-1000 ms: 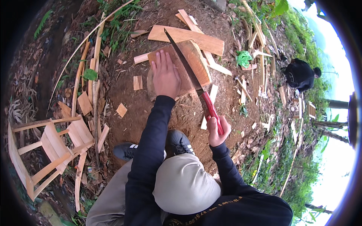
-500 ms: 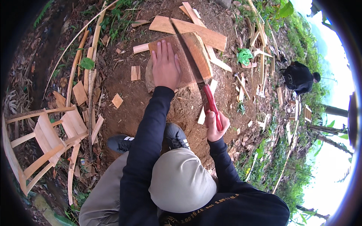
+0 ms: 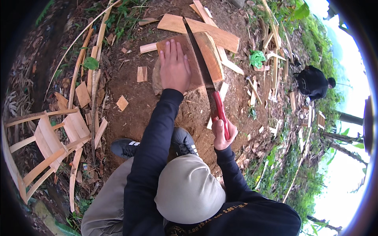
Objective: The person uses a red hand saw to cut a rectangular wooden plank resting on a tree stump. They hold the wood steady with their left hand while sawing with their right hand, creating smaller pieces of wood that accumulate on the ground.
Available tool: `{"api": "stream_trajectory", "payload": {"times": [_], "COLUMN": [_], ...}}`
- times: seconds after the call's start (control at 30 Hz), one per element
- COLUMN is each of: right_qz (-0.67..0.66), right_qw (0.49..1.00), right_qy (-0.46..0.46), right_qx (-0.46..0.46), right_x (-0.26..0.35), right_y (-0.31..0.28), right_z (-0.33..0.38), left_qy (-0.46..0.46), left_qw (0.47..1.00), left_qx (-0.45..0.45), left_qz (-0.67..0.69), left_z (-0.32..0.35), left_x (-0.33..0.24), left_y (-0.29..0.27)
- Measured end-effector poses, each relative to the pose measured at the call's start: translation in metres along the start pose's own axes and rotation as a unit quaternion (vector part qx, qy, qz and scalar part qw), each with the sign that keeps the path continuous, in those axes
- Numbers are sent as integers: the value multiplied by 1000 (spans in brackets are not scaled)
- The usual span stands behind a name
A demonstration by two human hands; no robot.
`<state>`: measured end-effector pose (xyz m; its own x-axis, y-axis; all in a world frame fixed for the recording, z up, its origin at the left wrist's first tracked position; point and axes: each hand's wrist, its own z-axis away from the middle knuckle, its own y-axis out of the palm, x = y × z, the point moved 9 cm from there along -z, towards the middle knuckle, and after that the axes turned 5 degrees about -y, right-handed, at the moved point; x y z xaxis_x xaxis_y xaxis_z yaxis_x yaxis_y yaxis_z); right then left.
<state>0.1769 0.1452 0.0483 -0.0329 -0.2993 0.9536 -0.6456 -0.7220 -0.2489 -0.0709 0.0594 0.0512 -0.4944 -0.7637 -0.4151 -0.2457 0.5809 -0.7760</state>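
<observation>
A handsaw (image 3: 200, 59) with a red handle lies slantwise across a wooden board, its dark blade pointing away from me. My right hand (image 3: 224, 133) is closed around the red handle. Pressed flat on the brown board (image 3: 189, 46), left of the blade, is my left hand (image 3: 175, 70), its fingers stretched out. The board rests on a chopped wood block (image 3: 156, 80). Right of the blade shows a paler wood surface (image 3: 210, 55); whether it is the board or the block, I cannot tell.
Beyond the block lie a wide plank (image 3: 220, 37) and thinner strips. A slatted wooden frame (image 3: 49, 137) stands at left. Right are a green plastic bag (image 3: 257, 58), a hammer-like tool (image 3: 254, 90) and scattered offcuts. A person in dark clothes (image 3: 313, 82) crouches farther right.
The saw has shifted slightly relative to the board, and my right hand has drawn a little nearer to me with it. My left hand stays pressed on the board.
</observation>
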Motion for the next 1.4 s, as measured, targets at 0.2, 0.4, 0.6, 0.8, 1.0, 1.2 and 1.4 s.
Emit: {"api": "stream_trajectory", "payload": {"times": [0.2,0.4,0.6,0.8,1.0,1.2,1.4], "right_qz": [-6,16,42,25,68,70,71], "right_qw": [1000,999,998,999,997,996,996], "right_qy": [-10,-30,-40,-30,-38,-46,-51], "right_qx": [1,3,-6,5,-5,-40,1], "right_x": [-3,-5,-4,-4,18,14,9], "right_y": [0,2,1,2,7,16,10], "right_z": [0,0,0,-2,-3,7,2], "left_qy": [-2,-1,0,6,1,2,2], "left_qw": [1000,1000,1000,1000,1000,1000,1000], "left_qx": [-2,-4,0,-7,-4,-2,-10], "left_qz": [7,10,5,-12,-5,-6,-5], "left_z": [0,0,0,-1,0,1,0], "left_x": [2,3,1,2,2,1,3], "left_y": [-1,-1,0,0,0,1,1]}}
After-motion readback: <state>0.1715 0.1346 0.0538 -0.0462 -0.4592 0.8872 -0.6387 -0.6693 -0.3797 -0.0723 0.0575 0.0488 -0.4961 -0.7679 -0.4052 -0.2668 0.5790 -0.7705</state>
